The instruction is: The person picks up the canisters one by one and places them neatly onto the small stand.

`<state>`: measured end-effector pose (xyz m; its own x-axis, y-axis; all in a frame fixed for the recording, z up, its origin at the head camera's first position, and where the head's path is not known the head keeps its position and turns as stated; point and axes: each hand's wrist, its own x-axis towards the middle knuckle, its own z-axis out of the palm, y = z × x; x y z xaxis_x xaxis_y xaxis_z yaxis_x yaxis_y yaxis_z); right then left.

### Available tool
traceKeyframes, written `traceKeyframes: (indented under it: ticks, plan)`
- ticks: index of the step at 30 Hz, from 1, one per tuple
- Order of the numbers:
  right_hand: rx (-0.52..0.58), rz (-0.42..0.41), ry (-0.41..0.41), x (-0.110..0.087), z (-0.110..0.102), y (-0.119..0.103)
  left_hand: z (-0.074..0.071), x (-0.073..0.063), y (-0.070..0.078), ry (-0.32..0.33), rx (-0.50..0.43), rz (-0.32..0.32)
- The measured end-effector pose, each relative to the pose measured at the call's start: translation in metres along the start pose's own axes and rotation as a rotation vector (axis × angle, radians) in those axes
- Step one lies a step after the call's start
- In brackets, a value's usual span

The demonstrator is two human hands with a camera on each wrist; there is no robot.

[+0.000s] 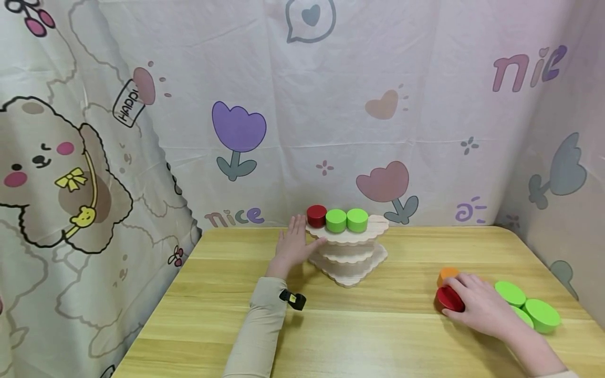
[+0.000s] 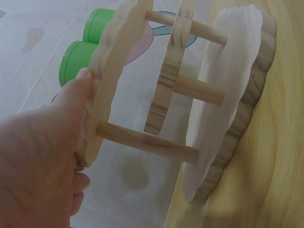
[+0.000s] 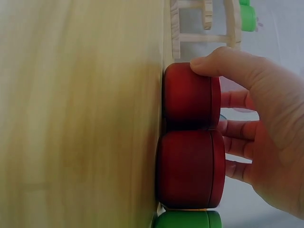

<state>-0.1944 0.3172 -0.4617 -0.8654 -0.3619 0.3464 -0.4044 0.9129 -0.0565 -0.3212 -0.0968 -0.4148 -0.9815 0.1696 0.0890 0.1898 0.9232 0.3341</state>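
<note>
While the stand is steadied by the left hand, fingers wide, the red tin pinched by the right hand should be lifted evenly.

The table holds a stand and tins.

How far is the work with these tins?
Looks done: one red tin and two green tins sit atop the stand. In hand: the right hand has its fingers around another red tin. Probably left: three green tins, an orange tin and a third red tin on the table.
</note>
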Motion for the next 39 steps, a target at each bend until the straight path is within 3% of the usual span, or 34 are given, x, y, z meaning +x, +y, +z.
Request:
traceKeyframes:
  ticks: [19, 27, 39]
  plan:
    - [0.002, -0.1, 0.13, 0.018, 0.004, -0.014, 0.002, 0.002, -0.001, 0.003, -0.003, -0.003]
    - [0.03, -0.101, 0.073, 0.034, 0.001, -0.022, 0.003, 0.003, -0.001, 0.007, 0.003, 0.002]
    - [0.066, -0.13, 0.057, 0.063, -0.013, -0.03, 0.003, 0.003, -0.002, 0.008, 0.002, 0.001]
